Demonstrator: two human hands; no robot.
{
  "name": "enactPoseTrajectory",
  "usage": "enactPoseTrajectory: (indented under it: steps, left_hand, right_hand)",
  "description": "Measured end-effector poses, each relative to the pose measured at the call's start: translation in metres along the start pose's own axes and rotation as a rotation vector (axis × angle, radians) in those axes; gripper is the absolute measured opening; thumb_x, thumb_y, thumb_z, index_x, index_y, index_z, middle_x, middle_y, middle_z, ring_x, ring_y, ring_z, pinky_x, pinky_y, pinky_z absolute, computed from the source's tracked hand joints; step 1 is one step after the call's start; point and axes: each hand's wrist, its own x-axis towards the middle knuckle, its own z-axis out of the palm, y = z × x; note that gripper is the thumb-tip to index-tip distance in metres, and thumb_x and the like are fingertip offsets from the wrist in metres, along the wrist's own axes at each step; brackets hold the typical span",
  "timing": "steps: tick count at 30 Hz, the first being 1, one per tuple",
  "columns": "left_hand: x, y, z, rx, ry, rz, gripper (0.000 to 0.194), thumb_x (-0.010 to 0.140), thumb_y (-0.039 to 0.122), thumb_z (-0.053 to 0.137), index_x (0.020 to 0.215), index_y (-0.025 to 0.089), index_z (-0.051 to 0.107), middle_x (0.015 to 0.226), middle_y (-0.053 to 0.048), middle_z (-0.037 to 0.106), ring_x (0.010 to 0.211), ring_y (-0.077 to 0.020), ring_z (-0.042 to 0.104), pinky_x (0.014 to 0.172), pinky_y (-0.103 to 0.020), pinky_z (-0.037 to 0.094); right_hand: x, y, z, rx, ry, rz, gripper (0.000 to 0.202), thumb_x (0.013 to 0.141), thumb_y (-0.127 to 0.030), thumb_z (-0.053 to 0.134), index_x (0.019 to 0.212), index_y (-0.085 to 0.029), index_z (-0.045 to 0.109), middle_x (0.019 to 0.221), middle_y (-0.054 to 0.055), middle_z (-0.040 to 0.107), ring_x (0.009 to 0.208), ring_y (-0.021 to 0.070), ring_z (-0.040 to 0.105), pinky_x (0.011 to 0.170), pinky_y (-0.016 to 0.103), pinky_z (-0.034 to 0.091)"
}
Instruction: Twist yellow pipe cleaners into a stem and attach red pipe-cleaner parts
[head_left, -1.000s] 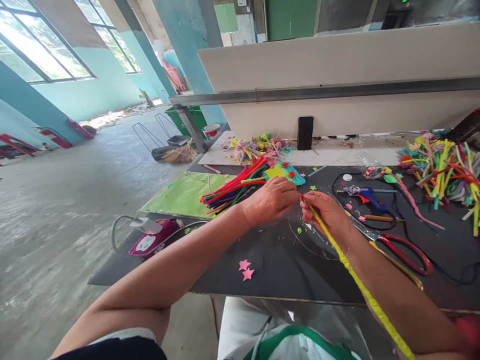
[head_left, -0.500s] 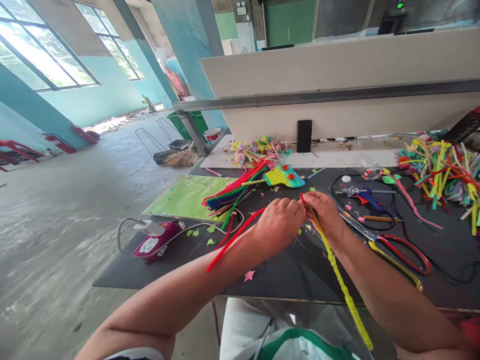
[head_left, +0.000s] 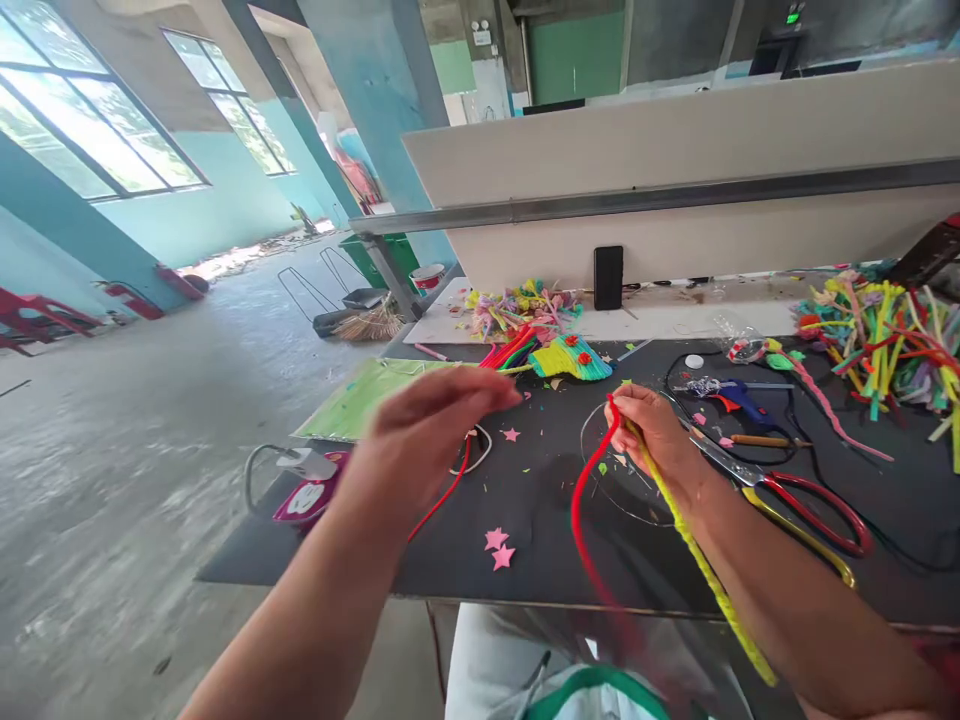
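Note:
My right hand [head_left: 651, 430] pinches the top of a red pipe cleaner [head_left: 581, 510] together with a yellow twisted pipe-cleaner stem [head_left: 709, 560]. The red one curves down toward my lap, where its end blurs. Under my right forearm the yellow stem slants to the lower right. Away to the left, my left hand [head_left: 435, 425] is raised over the table, fingers stretched and slightly smeared, holding nothing I can see. Behind it lies a bundle of coloured pipe cleaners [head_left: 517, 345], partly hidden. A yellow and blue pipe-cleaner piece with red dots [head_left: 574, 358] rests beside the bundle.
Scissors [head_left: 780, 495] and a blue glue gun [head_left: 739, 400] with a black cord lie to the right. Pink paper stars [head_left: 501, 550] dot the dark table. A phone [head_left: 608, 278] leans against the white board; a pipe-cleaner pile [head_left: 889, 350] sits far right.
My left hand has let go near the right hand and moved left and up. The red pipe cleaner, earlier lying across my left forearm, now hangs from my right hand.

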Motion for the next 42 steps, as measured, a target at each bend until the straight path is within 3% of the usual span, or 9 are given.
enactPoseTrajectory:
  steps: [1, 5, 8, 17, 25, 29, 34, 37, 42]
  left_hand:
    - [0.015, -0.006, 0.006, -0.068, -0.054, -0.08, 0.028, 0.076, 0.035, 0.066, 0.1, 0.021, 0.068, 0.093, -0.006, 0.07, 0.09, -0.0209, 0.065, 0.083, -0.035, 0.05]
    - [0.044, -0.046, 0.049, -0.293, -0.548, -0.456, 0.03, 0.071, 0.036, 0.073, 0.087, 0.011, 0.066, 0.078, -0.008, 0.068, 0.067, -0.0143, 0.064, 0.064, -0.025, 0.049]
    - [0.04, -0.072, 0.072, -0.499, -0.696, -0.569, 0.036, 0.069, 0.042, 0.074, 0.082, 0.01, 0.064, 0.079, -0.008, 0.067, 0.059, -0.0117, 0.061, 0.058, -0.024, 0.048]
    - [0.04, -0.091, 0.08, -0.611, -0.596, -0.606, 0.036, 0.067, 0.04, 0.076, 0.071, 0.008, 0.061, 0.063, -0.005, 0.065, 0.037, -0.0027, 0.042, 0.036, -0.018, 0.023]
    - [0.037, -0.097, 0.073, -0.65, -0.7, -0.643, 0.035, 0.065, 0.038, 0.077, 0.075, 0.007, 0.064, 0.053, -0.002, 0.058, 0.035, -0.0025, 0.038, 0.035, -0.018, 0.019]
    - [0.043, -0.097, 0.066, -0.416, -0.653, -0.57, 0.03, 0.064, 0.034, 0.076, 0.07, 0.011, 0.059, 0.053, 0.004, 0.051, 0.038, -0.0039, 0.04, 0.037, -0.018, 0.027]
    - [0.05, -0.092, 0.058, 0.069, -0.533, -0.218, 0.013, 0.069, 0.022, 0.065, 0.078, 0.013, 0.063, 0.061, 0.003, 0.054, 0.051, -0.0067, 0.045, 0.047, -0.018, 0.035]
    - [0.053, -0.092, 0.054, 0.291, -0.397, -0.045, 0.017, 0.07, 0.015, 0.056, 0.081, 0.014, 0.069, 0.072, -0.002, 0.062, 0.063, -0.0096, 0.051, 0.055, -0.019, 0.038]
    - [0.055, -0.1, 0.051, 0.17, -0.345, -0.224, 0.042, 0.074, 0.016, 0.042, 0.107, 0.014, 0.068, 0.074, -0.003, 0.065, 0.047, -0.0063, 0.047, 0.047, -0.019, 0.038]
  right_hand:
    - [-0.002, 0.0, 0.002, 0.001, -0.034, 0.021, 0.009, 0.075, -0.023, 0.063, 0.071, -0.018, 0.056, 0.057, -0.005, 0.058, 0.032, 0.0027, 0.035, 0.035, 0.019, 0.036]
    - [-0.006, 0.001, 0.004, -0.093, -0.095, 0.071, 0.01, 0.076, -0.023, 0.062, 0.072, -0.019, 0.056, 0.056, -0.006, 0.058, 0.032, 0.0043, 0.038, 0.037, 0.021, 0.038]
    - [-0.004, 0.003, 0.003, -0.215, -0.063, 0.077, 0.01, 0.076, -0.024, 0.063, 0.071, -0.018, 0.057, 0.054, -0.005, 0.057, 0.037, 0.0059, 0.044, 0.04, 0.02, 0.038]
    - [-0.002, 0.008, 0.009, -0.232, -0.016, 0.175, 0.014, 0.07, -0.026, 0.066, 0.067, -0.018, 0.056, 0.055, -0.005, 0.056, 0.044, 0.0095, 0.053, 0.045, 0.021, 0.041]
    - [0.0, 0.023, 0.008, -0.253, -0.02, 0.183, 0.012, 0.072, -0.025, 0.066, 0.066, -0.017, 0.058, 0.054, -0.004, 0.056, 0.045, 0.0075, 0.047, 0.045, 0.019, 0.037]
    - [0.0, 0.027, 0.007, -0.234, -0.016, 0.216, 0.013, 0.073, -0.025, 0.065, 0.067, -0.018, 0.057, 0.048, -0.006, 0.051, 0.041, 0.0063, 0.041, 0.043, 0.019, 0.032]
    - [0.0, 0.03, 0.006, -0.125, -0.07, 0.206, 0.016, 0.073, -0.028, 0.067, 0.067, -0.018, 0.056, 0.048, -0.005, 0.052, 0.041, 0.0078, 0.043, 0.043, 0.021, 0.034]
    - [0.0, 0.03, 0.006, -0.055, -0.087, 0.192, 0.017, 0.073, -0.029, 0.069, 0.068, -0.018, 0.057, 0.051, -0.004, 0.053, 0.042, 0.0082, 0.045, 0.044, 0.021, 0.036]
    - [-0.002, 0.03, 0.009, -0.008, -0.097, 0.21, 0.018, 0.074, -0.028, 0.071, 0.07, -0.018, 0.057, 0.053, -0.003, 0.056, 0.043, 0.0082, 0.047, 0.045, 0.021, 0.036]
